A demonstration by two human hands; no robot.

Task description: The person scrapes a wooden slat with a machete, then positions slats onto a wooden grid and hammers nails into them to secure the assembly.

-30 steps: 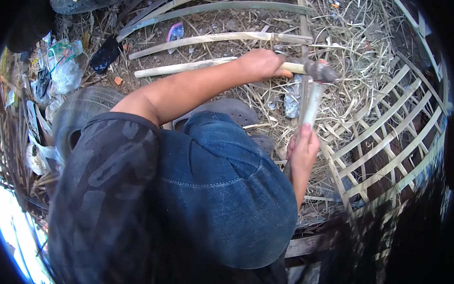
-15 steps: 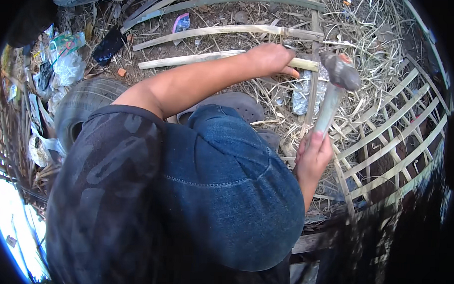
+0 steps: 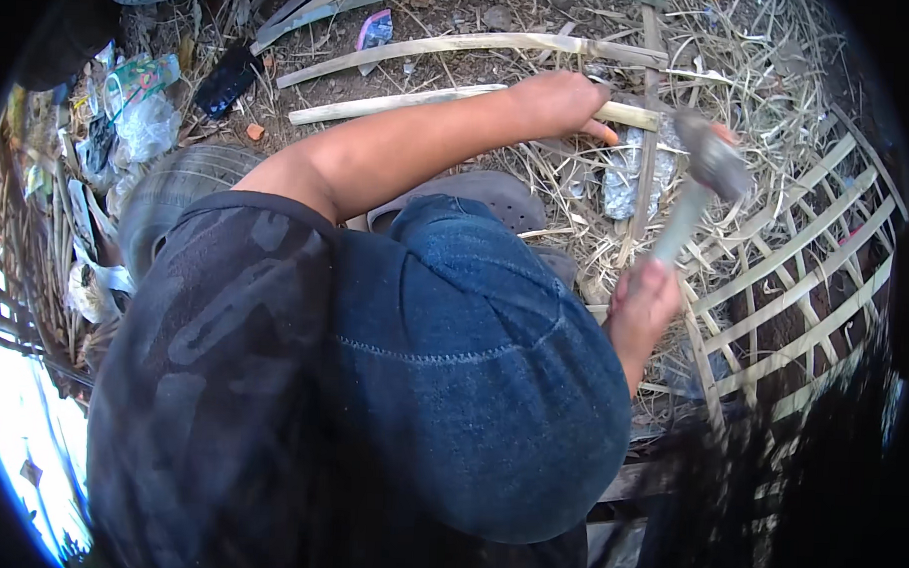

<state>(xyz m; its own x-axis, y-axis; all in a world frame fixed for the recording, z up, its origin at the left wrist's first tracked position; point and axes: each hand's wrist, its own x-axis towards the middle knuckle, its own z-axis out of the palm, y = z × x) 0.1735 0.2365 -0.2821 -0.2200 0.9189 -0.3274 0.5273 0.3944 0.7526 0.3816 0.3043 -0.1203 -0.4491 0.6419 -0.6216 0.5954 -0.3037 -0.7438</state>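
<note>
My left hand (image 3: 558,103) is closed around a pale bamboo strip (image 3: 393,103) close to its right end. That end meets a crosswise bamboo slat (image 3: 646,186) running away from me. In my right hand (image 3: 646,307) is the handle of a hammer (image 3: 717,161), gripped low. The hammer's dark head, smeared by motion, is raised just right of the strip's end. Most of my left fingertips are hidden behind the hand, so what else they pinch cannot be made out. A silvery crumpled wrapper (image 3: 621,180) lies under the slat.
More curved bamboo strips (image 3: 463,46) lie beyond my left hand. Woven bamboo lattice (image 3: 805,286) rises on the right. Dry shavings (image 3: 727,78) litter the ground. To the left are an old tyre (image 3: 185,189), plastic bags (image 3: 145,123) and a dark shoe (image 3: 478,197) near my knee.
The view has shifted slightly. My right hand has moved the hammer a little rightward and nearer, its head now more blurred. My left hand keeps its place on the bamboo strip.
</note>
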